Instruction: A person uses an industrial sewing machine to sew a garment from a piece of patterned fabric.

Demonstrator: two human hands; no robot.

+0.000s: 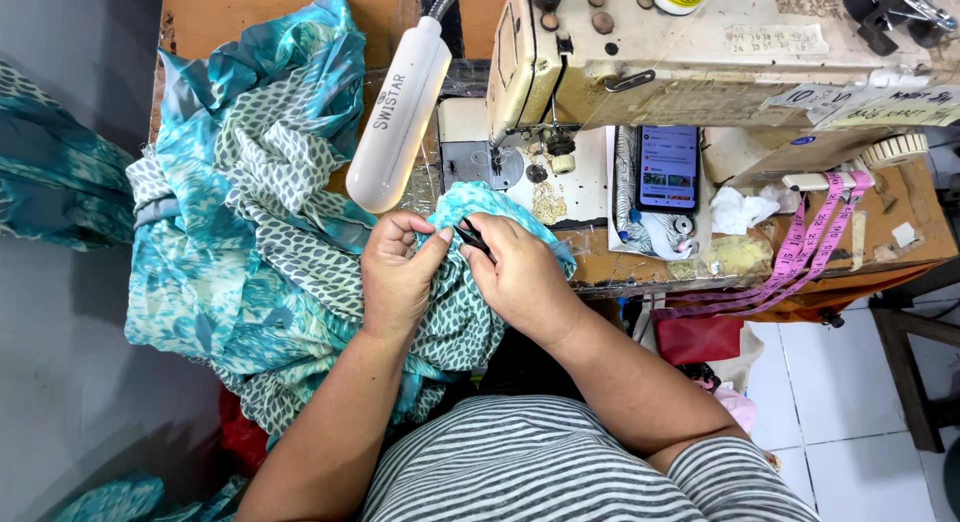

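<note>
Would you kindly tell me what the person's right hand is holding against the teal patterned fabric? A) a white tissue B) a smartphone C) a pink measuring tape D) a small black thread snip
D: the right hand pinches a small black thread snip at the teal patterned fabric, while the left hand grips the cloth beside it; the pink measuring tape hangs off to the side.

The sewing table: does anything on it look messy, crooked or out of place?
A few things. The pink tape measure dangles in loops over the table's front edge. A crumpled white tissue lies beside the phone. The teal patterned cloth spills off the left side in a heap. Nothing looks damaged.
</note>
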